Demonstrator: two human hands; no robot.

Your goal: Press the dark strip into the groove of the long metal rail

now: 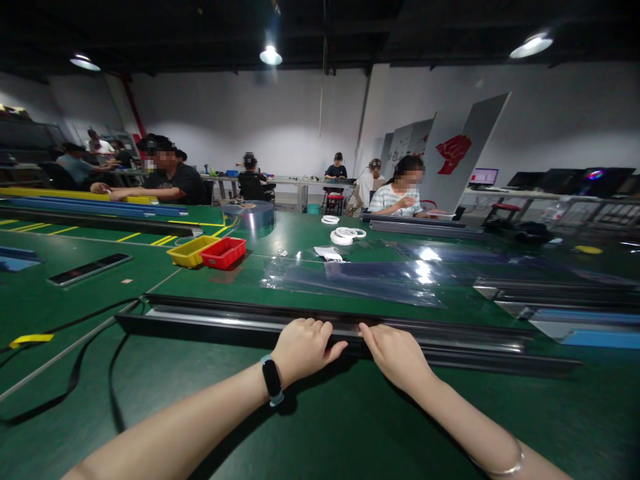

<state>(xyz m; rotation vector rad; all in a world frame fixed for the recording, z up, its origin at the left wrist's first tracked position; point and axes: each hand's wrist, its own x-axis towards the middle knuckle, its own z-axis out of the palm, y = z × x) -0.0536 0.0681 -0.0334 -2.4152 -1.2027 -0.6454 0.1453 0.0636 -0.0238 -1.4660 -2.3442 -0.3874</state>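
Note:
A long black metal rail lies across the green table in front of me. My left hand, with a dark band on its wrist, rests on the rail's near edge with fingers curled over it. Right beside it, my right hand presses on the same edge, fingers bent and close together. A thin black strip trails from the rail's left end across the table.
Clear plastic sheets lie beyond the rail. Yellow and red bins stand at the centre left, white tape rolls further back. More rails lie on the right. Several people sit at the far tables.

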